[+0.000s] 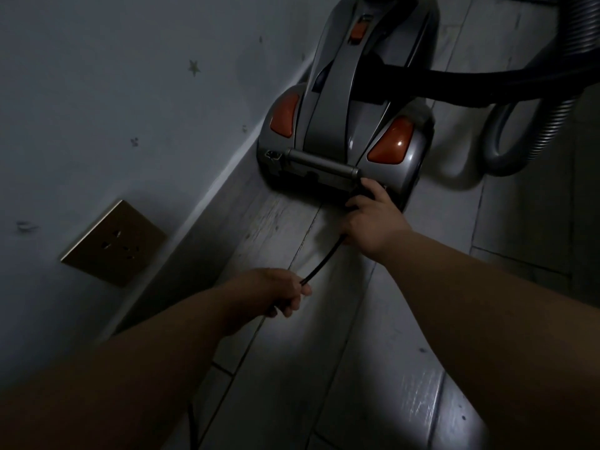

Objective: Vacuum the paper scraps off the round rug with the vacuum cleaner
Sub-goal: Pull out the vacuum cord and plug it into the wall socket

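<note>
Down by the wall we're only at prep: vac sits on the floor, left hand & right hand both grip its cord, socket has no plug, rug & scraps out of view, so no vacuuming yet.

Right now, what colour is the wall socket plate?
Brownish gold socket plate, seen in the dim head view.

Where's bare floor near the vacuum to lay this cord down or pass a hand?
Bare floor lies behind the vacuum cleaner, between the wall and the cord; more lies between the forearms. Crowded: the hose loops right of the vacuum, its other side hugs the wall, and the left hand and right hand both hold the cord.
</note>
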### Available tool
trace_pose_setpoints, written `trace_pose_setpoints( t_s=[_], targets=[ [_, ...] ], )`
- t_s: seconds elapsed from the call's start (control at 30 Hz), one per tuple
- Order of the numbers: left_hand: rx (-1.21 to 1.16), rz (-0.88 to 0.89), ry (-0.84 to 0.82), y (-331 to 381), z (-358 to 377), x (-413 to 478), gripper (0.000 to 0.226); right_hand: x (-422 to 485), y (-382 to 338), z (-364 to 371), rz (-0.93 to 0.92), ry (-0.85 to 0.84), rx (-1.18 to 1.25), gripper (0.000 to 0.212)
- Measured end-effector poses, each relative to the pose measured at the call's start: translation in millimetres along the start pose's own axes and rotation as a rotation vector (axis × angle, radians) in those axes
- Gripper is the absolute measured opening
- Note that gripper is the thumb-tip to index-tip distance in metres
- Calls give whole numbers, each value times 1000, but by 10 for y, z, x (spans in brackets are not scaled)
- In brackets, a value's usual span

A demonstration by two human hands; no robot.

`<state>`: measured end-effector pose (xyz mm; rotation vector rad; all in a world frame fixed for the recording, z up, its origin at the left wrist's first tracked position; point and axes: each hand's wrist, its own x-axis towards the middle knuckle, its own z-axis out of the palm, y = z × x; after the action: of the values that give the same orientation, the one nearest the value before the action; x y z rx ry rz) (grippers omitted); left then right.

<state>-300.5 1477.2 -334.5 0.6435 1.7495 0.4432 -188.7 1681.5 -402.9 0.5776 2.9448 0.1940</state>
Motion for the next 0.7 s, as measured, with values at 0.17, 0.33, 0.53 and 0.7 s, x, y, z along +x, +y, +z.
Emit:
trace_pose_setpoints(
  t_s=[0.17,0.33,0.53,0.7],
  targets=[
    [223,66,174,538,211,427,29,-39,41,-15,7,57,45,27],
    [102,75,258,656,289,505,28,-62,-2,-56,-15,58,-68,22],
    [-221,76,89,394,272,262,20,-78,0,-92,-9,20,-89,29],
    [-176,40,26,89,163,56,23,-63,-1,-98,4,4,-43,30]
  ],
)
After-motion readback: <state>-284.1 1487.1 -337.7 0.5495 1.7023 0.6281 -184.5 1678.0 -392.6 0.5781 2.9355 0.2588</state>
